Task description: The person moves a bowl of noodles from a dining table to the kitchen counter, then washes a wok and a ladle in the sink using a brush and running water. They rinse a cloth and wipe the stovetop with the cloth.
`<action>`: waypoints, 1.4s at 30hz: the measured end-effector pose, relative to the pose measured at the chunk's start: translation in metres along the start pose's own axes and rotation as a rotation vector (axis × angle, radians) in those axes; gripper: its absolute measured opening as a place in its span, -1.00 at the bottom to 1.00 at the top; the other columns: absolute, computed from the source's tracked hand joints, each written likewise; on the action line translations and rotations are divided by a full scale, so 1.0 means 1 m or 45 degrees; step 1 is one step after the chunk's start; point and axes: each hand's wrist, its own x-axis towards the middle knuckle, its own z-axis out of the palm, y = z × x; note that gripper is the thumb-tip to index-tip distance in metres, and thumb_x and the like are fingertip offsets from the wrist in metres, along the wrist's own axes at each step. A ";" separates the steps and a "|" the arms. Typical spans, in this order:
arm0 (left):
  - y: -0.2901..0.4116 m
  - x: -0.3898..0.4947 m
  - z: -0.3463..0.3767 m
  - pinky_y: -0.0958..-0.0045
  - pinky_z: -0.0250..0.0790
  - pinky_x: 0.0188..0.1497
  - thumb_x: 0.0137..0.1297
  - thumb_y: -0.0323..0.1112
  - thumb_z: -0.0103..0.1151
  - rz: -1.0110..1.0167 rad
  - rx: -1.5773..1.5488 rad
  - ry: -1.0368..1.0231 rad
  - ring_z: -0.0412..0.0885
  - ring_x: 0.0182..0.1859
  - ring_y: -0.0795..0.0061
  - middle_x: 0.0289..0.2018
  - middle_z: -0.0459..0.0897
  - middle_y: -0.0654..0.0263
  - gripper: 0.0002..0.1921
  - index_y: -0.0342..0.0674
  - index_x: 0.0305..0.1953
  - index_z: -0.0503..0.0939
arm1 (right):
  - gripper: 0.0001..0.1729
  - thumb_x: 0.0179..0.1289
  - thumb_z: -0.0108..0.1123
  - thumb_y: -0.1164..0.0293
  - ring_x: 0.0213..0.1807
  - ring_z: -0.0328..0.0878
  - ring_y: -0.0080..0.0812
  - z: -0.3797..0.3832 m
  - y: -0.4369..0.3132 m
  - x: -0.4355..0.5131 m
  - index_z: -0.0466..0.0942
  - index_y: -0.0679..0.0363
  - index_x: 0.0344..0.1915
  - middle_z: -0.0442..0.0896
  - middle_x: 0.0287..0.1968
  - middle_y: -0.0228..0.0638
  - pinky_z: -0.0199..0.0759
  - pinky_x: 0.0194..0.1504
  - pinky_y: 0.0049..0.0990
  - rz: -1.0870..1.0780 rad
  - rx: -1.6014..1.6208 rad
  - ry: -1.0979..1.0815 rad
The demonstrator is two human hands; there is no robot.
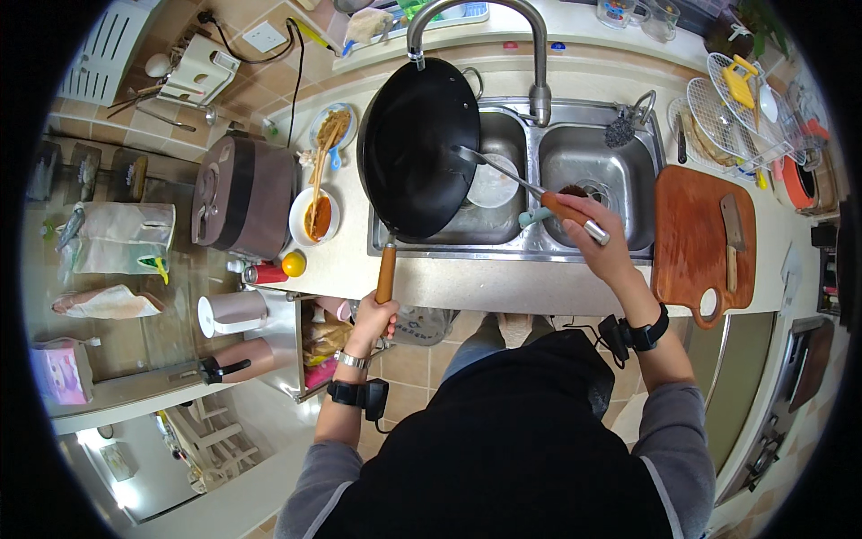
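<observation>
My left hand grips the wooden handle of a black wok, which is tilted over the left basin of a steel double sink, under the faucet. In my right hand is a metal spatula with a wooden handle; its blade reaches the wok's right side. A white plate lies in the left basin, partly hidden by the wok. Beneath my right hand, a brown-bristled thing and a light blue handle show at the divider; whether they are one brush I cannot tell.
Left of the sink are a bowl of red sauce with chopsticks, a small dish, an orange fruit and a rice cooker. A cutting board with a cleaver lies to the right, near wire racks. An open drawer stands at lower left.
</observation>
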 end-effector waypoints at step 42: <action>-0.003 0.053 0.005 0.35 0.35 -0.10 0.30 -0.29 0.02 0.687 0.184 0.193 0.45 -0.09 0.37 -0.13 0.43 0.21 -0.70 -0.17 0.02 0.32 | -0.62 0.00 0.09 0.44 -0.03 0.48 0.00 -0.324 0.100 -0.228 0.52 0.26 -0.10 0.57 -0.12 0.00 0.36 0.05 -0.23 0.643 -0.949 1.334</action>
